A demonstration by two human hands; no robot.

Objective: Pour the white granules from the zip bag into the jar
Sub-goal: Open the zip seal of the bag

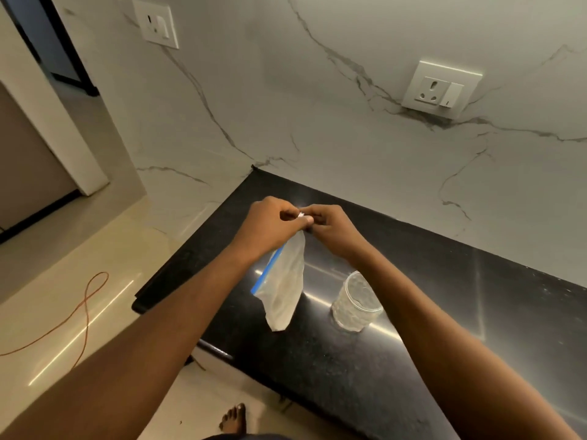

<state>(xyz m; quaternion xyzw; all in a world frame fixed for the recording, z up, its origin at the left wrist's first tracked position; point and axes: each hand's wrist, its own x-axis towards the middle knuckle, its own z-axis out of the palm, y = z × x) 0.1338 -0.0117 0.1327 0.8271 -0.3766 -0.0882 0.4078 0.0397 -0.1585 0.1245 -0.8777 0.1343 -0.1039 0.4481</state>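
Black countertop [365, 369] fills the lower frame, marble wall [317, 106] behind. Above it, left hand [270, 222] and right hand [333, 227] meet, fingers pinched on the zip bag [282, 290] at its top corner; it hangs limp, white granules low inside. Just right stands the jar [357, 304], upright, open-mouthed, unobstructed.

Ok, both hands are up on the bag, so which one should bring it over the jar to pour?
Right, probably. The right hand is on the same side as the jar, which stands below its forearm. The left hand pinches the zip bag from farther off.
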